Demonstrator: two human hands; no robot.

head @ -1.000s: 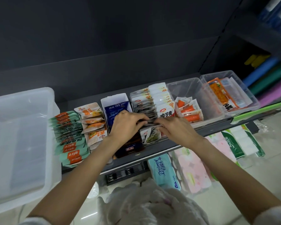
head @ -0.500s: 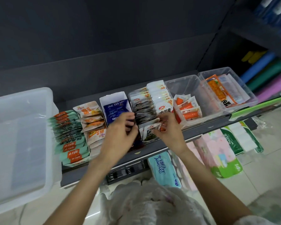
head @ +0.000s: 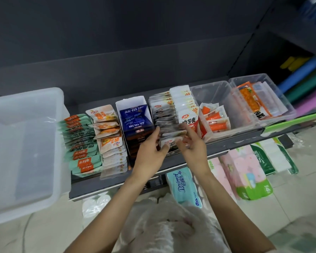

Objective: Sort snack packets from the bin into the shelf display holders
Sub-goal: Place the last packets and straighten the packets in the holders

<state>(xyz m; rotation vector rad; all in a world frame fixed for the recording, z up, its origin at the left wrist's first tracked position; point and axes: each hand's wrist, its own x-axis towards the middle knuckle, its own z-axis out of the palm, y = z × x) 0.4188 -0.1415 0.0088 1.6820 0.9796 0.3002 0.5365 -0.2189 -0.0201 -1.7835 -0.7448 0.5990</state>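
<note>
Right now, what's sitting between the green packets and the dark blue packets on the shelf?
In the head view, a row of white and orange packets stands between the green packets and the dark blue packets.

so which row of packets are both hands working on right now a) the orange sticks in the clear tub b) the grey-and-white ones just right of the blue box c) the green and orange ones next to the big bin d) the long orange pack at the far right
b: the left hand and right hand both pinch the front of the grey-and-white packets, in the row between the blue box and the white packets with red lettering.
</note>
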